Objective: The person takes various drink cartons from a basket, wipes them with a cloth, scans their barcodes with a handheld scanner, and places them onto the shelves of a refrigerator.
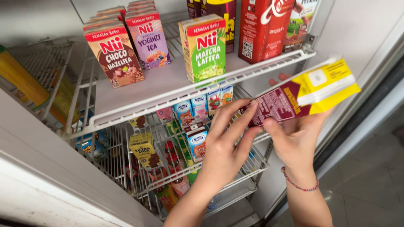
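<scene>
Both hands hold one maroon-and-yellow drink carton (pixel 301 96) at centre right of the frame, in front of the white wire shelf (pixel 269 65). Its long axis runs near horizontal, yellow end up-right, maroon end down-left. Right hand (pixel 296 141) has its fingers closed under the carton; left hand (pixel 225 145) presses extended fingers against the maroon end.

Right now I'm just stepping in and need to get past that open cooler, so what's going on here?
A person holds a maroon and yellow drink carton in both hands in front of the open cooler. The right hand grips it from below, and the left hand rests its fingers on the carton's near end. The carton is tilted, beside the right end of the white wire shelf, where other cartons stand upright, among them a green carton.
</scene>
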